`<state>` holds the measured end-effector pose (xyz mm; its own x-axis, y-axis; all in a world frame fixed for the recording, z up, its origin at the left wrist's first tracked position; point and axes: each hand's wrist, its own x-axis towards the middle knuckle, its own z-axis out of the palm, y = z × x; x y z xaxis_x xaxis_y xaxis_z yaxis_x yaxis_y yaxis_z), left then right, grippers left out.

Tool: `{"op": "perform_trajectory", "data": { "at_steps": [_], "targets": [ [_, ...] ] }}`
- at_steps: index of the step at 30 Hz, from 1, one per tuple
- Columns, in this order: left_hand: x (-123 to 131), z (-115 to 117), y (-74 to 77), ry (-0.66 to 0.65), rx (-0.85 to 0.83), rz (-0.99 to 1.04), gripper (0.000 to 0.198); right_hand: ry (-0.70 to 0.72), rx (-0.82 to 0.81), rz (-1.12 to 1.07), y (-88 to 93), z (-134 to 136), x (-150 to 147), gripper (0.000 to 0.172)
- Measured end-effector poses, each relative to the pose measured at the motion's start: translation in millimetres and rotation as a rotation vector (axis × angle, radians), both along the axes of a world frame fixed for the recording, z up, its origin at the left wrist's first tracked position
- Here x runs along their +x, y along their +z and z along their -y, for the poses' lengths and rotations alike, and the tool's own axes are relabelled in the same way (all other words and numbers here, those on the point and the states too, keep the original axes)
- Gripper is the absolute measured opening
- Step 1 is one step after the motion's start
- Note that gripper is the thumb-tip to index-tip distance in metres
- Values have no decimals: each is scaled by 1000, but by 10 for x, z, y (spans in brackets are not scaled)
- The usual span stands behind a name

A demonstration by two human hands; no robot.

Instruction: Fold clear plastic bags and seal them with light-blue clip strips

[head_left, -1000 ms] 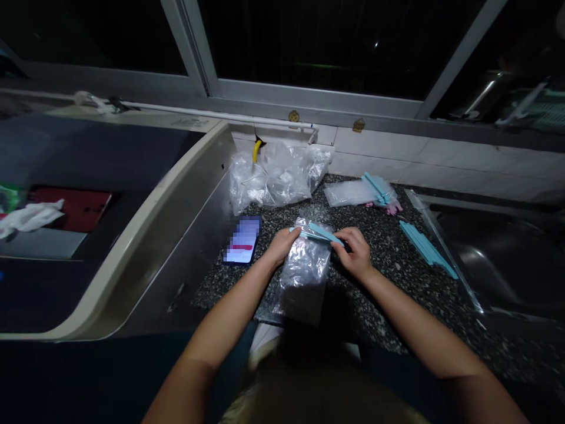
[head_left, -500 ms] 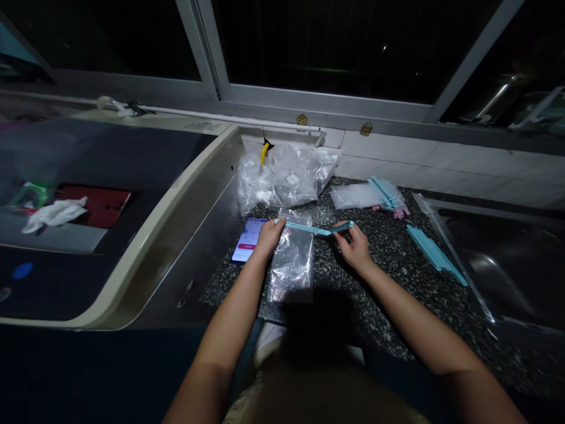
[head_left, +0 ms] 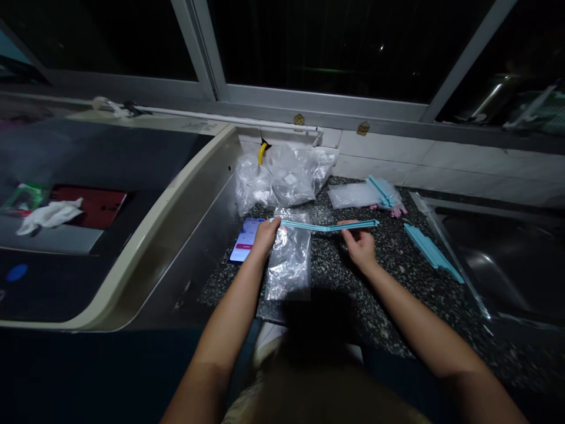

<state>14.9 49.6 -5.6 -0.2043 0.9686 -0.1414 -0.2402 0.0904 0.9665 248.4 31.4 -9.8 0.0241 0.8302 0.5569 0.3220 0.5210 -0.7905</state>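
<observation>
So both hands are holding one long blue strip [head_left: 309,226] up over the counter [head_left: 388,312], roughly crosswise in front of the body. The left hand [head_left: 266,237] is pinching the left end, thumb and fingers closed tight on it, and the right hand [head_left: 362,250] is gripping the other half narrowly, short of the right tip. The strip is bending a bit around the middle, so I'm guessing the two-ended hold is there to stop it folding. A clear plastic bag [head_left: 289,268] is lying flat underneath, toward the left hand, probably to stay handy for both. A lit phone [head_left: 242,250] is sitting just left of it, partly hidden by the left hand, likely left face up for easy viewing. More blue strips [head_left: 430,253] are lying bunched on the right, near the sink [head_left: 498,259], seemingly within the right hand's reach. Farther back, crumpled plastic [head_left: 291,179] is leaning by the wall.
</observation>
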Motion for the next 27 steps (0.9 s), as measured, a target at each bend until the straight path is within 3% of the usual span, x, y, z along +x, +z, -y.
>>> {"op": "perform_trajectory", "data": {
  "at_steps": [8,11,16,27],
  "targets": [
    [-49,30,106,89,67,-187,25,38,-88,-46,-50,-45,-13,22],
    [-70,5,80,130,39,-207,24,54,-102,-24,-66,-60,-17,23],
    [-88,-40,-7,77,-11,-263,25,82,-135,-29,-98,-87,-19,24],
    [-27,-4,1,63,46,-59,22,36,-147,-92,-75,-68,61,25]
  ]
}}
